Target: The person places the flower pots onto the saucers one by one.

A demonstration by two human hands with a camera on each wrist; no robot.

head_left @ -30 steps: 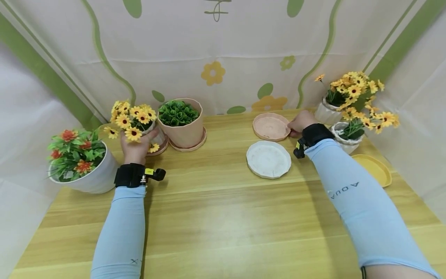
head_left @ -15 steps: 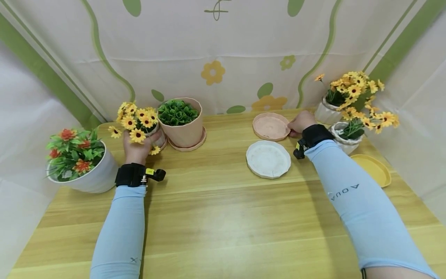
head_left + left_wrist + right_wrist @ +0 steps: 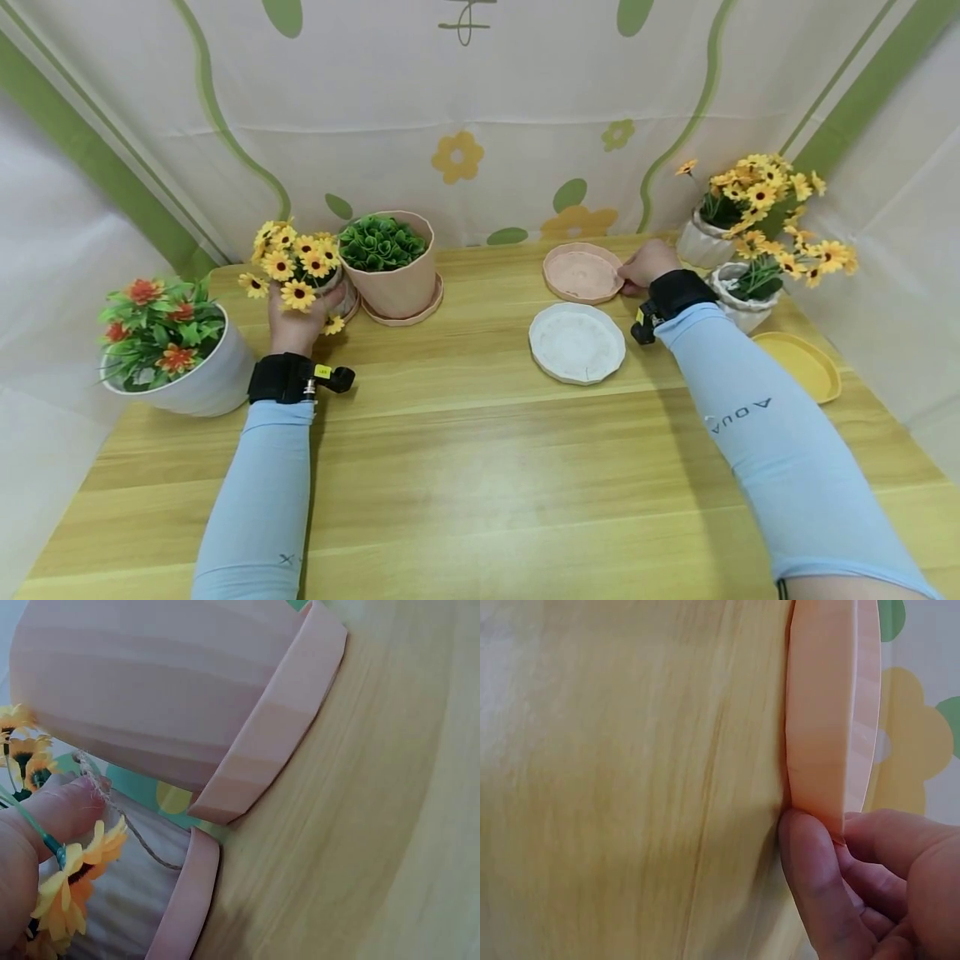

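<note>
My left hand [image 3: 294,325] grips a small whitish flowerpot [image 3: 127,900] with yellow daisy-like flowers [image 3: 298,257] and a twine string [image 3: 139,832] round it. In the left wrist view the pot's lower edge sits within the rim of a pink saucer [image 3: 196,889]. Petals and fingers hide part of the pot. Far to the right, my right hand [image 3: 649,265] pinches the near-right rim of a second pink saucer [image 3: 582,273], thumb and fingertip on either side of its wall [image 3: 821,727]. That saucer lies on the wooden table and bears nothing.
Beside the left hand stands a pink pot [image 3: 397,283] of green leaves on its own saucer, with a white pot [image 3: 217,379] of red flowers further left. A white saucer [image 3: 577,343] lies front centre. Two yellow-flowered pots [image 3: 705,242] and a yellow tray [image 3: 806,367] are at right.
My left hand and the yellow-flowered pot have shifted slightly right, closer to the green-leaved pot. The right hand keeps its pinch on the pink saucer, which stays in place.
</note>
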